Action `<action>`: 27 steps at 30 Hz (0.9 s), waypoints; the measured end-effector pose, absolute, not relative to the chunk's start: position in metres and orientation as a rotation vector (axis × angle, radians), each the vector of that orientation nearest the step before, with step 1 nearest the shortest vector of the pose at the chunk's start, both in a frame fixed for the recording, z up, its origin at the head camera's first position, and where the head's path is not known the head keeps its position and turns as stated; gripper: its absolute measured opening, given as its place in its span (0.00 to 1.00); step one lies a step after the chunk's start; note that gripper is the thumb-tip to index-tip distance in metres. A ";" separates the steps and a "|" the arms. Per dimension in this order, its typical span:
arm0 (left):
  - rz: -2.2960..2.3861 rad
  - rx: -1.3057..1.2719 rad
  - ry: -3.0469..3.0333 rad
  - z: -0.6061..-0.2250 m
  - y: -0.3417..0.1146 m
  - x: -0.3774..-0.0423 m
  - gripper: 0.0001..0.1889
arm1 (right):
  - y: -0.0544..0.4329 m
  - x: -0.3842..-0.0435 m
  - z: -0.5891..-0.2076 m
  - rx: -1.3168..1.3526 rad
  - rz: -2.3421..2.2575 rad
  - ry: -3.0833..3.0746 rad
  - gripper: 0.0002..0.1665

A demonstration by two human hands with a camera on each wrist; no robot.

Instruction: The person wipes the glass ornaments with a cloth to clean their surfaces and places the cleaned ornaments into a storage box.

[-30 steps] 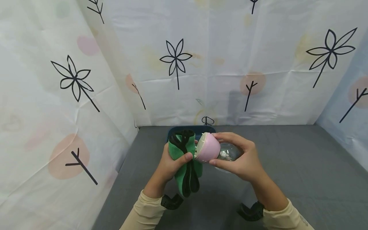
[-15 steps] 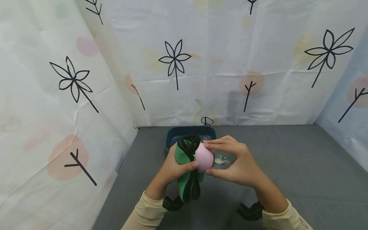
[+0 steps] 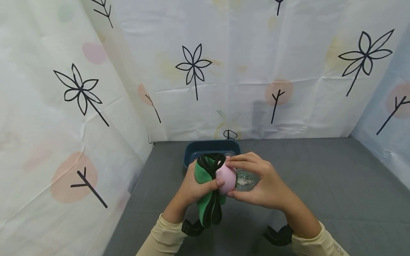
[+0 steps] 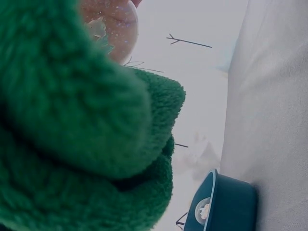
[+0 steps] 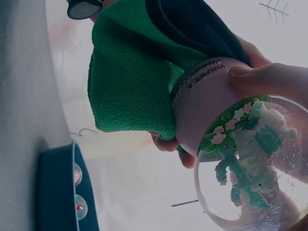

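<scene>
A snow globe with a pink base lies on its side between my hands, above the table. In the right wrist view its glass dome shows a white figure, green leaves and small pink flowers. My right hand grips the globe, fingers on top and thumb below. My left hand holds a bunched green cloth with dark trim against the underside of the base, its thumb at the base's edge. The cloth fills much of the left wrist view and hides the left fingers there.
A dark blue bin stands on the grey table behind my hands, near the patterned backdrop. In the right wrist view, clear domes show inside it. Dark straps with camera mounts sit on both wrists.
The globe has moved left and down, and its base has turned from facing up-left to lying against the cloth. The cloth has shifted slightly right and down. Over the last half second little differs.
</scene>
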State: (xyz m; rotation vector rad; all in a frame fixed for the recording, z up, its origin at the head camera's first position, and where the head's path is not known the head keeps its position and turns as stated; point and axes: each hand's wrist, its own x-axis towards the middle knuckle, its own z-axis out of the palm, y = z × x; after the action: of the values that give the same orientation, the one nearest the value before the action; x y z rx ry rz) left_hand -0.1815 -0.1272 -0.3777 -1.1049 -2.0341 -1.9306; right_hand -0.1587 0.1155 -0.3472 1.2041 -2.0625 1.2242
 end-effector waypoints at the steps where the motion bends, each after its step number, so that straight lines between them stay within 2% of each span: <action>1: -1.933 -1.105 -2.038 -0.377 -0.127 -0.181 0.29 | 0.116 -0.159 -0.347 1.203 1.221 -2.064 0.44; 10: -1.906 -1.192 -2.239 -0.374 -0.128 -0.180 0.36 | 0.115 -0.153 -0.346 1.145 1.178 -2.194 0.40; 17: -1.929 -1.164 -2.145 -0.375 -0.125 -0.182 0.28 | 0.111 -0.154 -0.345 1.120 1.157 -2.197 0.35; 27: -1.995 -1.026 -1.986 -0.372 -0.126 -0.178 0.24 | 0.120 -0.161 -0.343 1.272 1.243 -2.064 0.40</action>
State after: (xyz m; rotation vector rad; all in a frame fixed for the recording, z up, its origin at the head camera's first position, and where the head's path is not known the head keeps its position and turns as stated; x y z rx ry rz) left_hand -0.1776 -0.1257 -0.3716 -1.0260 -1.9856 -1.9952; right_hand -0.1610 0.1204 -0.3430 1.2719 -2.0637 1.2428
